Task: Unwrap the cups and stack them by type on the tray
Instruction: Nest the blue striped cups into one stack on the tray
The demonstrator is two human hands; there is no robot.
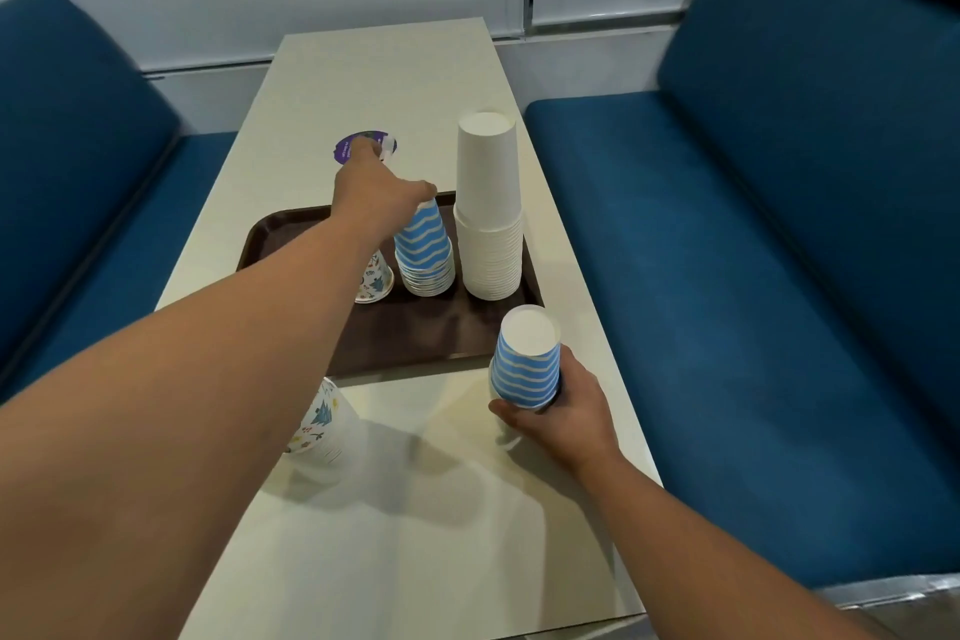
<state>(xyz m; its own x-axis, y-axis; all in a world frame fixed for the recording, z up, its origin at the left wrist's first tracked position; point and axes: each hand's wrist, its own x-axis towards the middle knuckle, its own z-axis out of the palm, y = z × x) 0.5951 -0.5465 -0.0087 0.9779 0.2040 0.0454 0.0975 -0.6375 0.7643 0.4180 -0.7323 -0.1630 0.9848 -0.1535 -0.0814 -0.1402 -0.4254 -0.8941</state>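
A single wide-angle view comes from the person's head, looking forward and steeply down along a pale table (384,83) that runs away from the camera toward a white wall. Both forearms enter from the bottom edge, so the near end of the table sits close under the lens, and the brown tray (426,338) lies mid-frame. Blue benches (753,276) flank the table, bowed outward by the lens.
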